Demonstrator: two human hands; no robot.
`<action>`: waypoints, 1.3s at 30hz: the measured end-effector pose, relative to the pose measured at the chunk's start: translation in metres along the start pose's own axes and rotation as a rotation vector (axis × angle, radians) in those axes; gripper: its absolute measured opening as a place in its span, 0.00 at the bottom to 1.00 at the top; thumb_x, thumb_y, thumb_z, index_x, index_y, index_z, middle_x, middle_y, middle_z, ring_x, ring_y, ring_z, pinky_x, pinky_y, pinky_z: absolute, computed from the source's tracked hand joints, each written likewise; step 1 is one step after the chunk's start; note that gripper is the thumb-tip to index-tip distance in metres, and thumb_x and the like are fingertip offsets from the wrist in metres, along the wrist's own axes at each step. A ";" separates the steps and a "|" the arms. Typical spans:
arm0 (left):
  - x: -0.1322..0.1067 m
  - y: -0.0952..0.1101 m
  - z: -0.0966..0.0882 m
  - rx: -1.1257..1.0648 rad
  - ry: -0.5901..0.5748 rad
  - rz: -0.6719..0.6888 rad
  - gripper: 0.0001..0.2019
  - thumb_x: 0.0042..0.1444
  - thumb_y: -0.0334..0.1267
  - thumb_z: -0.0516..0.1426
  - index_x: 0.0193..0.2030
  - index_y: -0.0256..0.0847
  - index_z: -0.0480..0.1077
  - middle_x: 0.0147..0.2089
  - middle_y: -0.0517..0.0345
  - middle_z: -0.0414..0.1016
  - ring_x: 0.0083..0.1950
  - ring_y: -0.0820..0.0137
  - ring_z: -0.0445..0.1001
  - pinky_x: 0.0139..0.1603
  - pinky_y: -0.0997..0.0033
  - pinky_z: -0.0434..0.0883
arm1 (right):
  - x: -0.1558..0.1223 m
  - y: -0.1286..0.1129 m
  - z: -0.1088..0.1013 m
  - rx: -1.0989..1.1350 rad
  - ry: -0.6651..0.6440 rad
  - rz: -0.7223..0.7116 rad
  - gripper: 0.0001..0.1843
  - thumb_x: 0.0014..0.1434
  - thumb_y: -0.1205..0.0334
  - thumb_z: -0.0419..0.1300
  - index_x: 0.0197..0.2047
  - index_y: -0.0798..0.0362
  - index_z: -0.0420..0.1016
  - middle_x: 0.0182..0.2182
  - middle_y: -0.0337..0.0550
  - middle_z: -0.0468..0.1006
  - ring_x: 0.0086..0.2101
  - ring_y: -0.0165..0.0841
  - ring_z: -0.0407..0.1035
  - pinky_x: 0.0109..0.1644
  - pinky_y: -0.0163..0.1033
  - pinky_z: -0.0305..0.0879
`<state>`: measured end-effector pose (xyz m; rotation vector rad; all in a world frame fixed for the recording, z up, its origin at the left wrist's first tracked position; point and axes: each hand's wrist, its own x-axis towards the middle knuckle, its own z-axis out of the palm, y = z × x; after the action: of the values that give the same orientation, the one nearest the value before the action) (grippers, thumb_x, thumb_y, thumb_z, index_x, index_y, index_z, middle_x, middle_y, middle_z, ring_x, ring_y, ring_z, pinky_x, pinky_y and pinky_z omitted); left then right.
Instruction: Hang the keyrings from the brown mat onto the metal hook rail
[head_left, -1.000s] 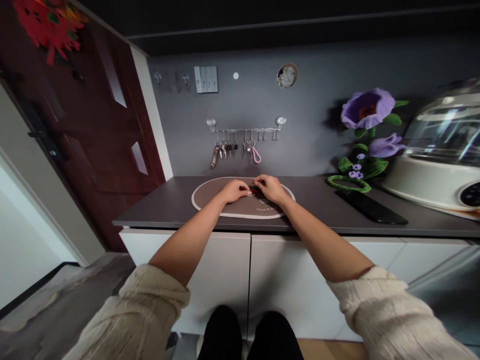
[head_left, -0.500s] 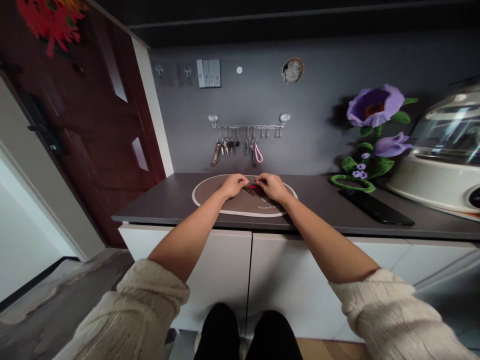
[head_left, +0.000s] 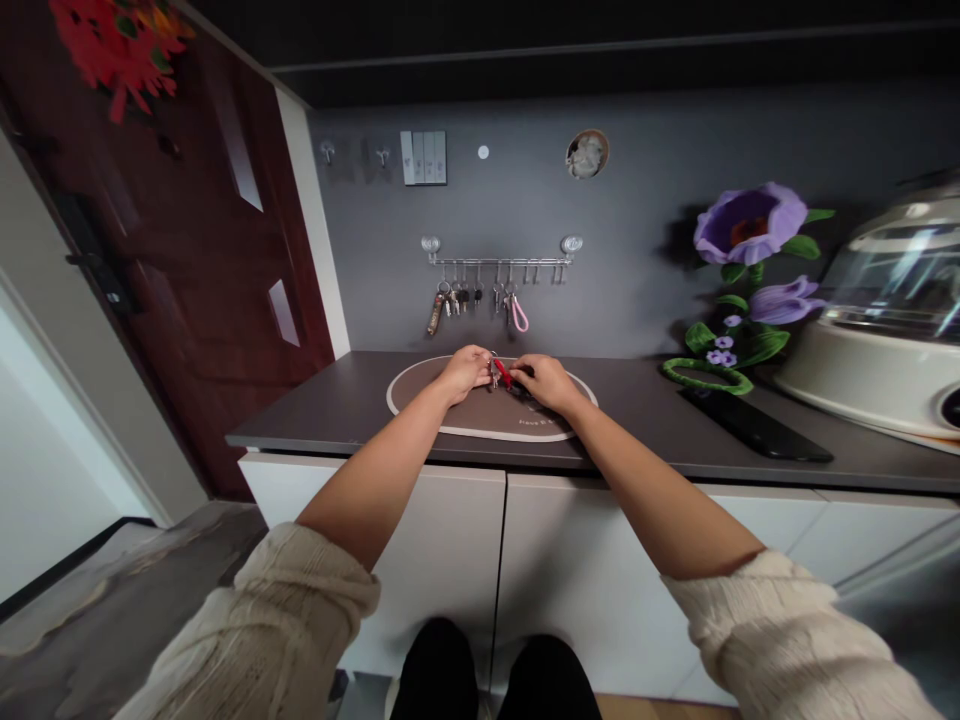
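Observation:
Over the brown oval mat (head_left: 427, 403), my left hand (head_left: 466, 376) pinches a bunch of keys (head_left: 493, 377) by its ring. A small red tag (head_left: 502, 374) hangs with the bunch, in the gap between my hands. My right hand (head_left: 547, 381) is closed just to the right, its fingers curled around a small dark piece whose kind I cannot make out. The pale-rimmed mat bears printed lettering, partly covered by my right wrist.
On the wall behind, a clear hook rail (head_left: 499, 262) carries several key sets (head_left: 457, 297) and a pink loop (head_left: 519, 314). Purple craft flowers (head_left: 750, 230), a black phone-like slab (head_left: 757, 425) and a cream appliance (head_left: 862, 360) stand right on the dark counter (head_left: 637, 400). A dark red door (head_left: 187, 200) is left.
The red tag has swung from lying nearly flat to a slanted, upright position, and the keys hang more clearly below my left fingers. The view has shifted slightly.

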<state>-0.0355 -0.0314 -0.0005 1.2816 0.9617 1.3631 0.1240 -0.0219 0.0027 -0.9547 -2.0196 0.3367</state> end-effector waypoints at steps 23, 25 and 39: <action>-0.001 0.008 0.002 -0.368 -0.096 0.088 0.03 0.54 0.27 0.49 0.31 0.36 0.56 0.28 0.55 0.72 0.33 0.71 0.74 0.45 0.57 0.66 | 0.002 0.001 0.004 -0.232 0.067 -0.242 0.08 0.51 0.61 0.54 0.33 0.54 0.71 0.31 0.43 0.70 0.33 0.30 0.63 0.39 0.35 0.59; -0.002 0.008 0.002 -0.369 -0.110 0.088 0.03 0.53 0.28 0.50 0.31 0.36 0.57 0.28 0.55 0.72 0.34 0.71 0.74 0.46 0.57 0.66 | 0.002 -0.001 0.003 -0.225 0.070 -0.231 0.08 0.50 0.62 0.54 0.32 0.55 0.71 0.31 0.43 0.70 0.32 0.29 0.63 0.38 0.34 0.59; -0.001 0.007 0.003 -0.316 -0.101 0.069 0.05 0.52 0.32 0.52 0.31 0.37 0.57 0.29 0.58 0.71 0.32 0.73 0.73 0.43 0.62 0.66 | 0.005 -0.011 -0.002 0.411 0.149 0.022 0.08 0.47 0.59 0.54 0.29 0.55 0.67 0.25 0.37 0.70 0.27 0.27 0.64 0.34 0.34 0.60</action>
<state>-0.0334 -0.0338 0.0068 1.1378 0.6087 1.4241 0.1180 -0.0263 0.0126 -0.7210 -1.7164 0.6449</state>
